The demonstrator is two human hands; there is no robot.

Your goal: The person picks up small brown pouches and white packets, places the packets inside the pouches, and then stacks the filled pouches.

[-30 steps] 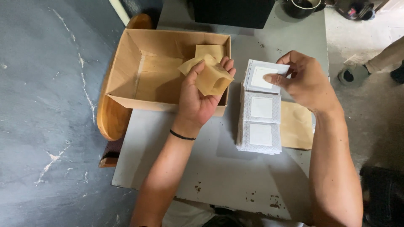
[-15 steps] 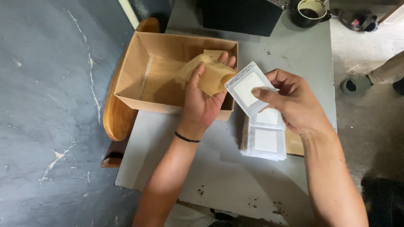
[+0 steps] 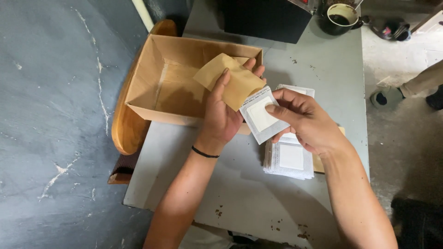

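Note:
My left hand (image 3: 222,115) holds a tan paper pouch (image 3: 230,79) over the near right corner of an open cardboard box (image 3: 152,69). My right hand (image 3: 302,121) pinches a white square sachet (image 3: 259,116) with a mesh border, its upper corner tucked against the pouch's lower edge. Below my right hand lies a stack of the same white sachets (image 3: 290,159) on the grey table (image 3: 240,189).
A tan envelope (image 3: 318,162) peeks out beside the sachet stack. A black box (image 3: 263,18) and a dark mug of liquid (image 3: 340,16) stand at the table's far edge. A wooden chair back (image 3: 123,131) sits left of the box. A person's shoe (image 3: 385,97) is on the floor at right.
My right hand lifted a white sachet off the stack and carried it left to the tan pouch in my left hand. The pouch now lies flatter in that hand.

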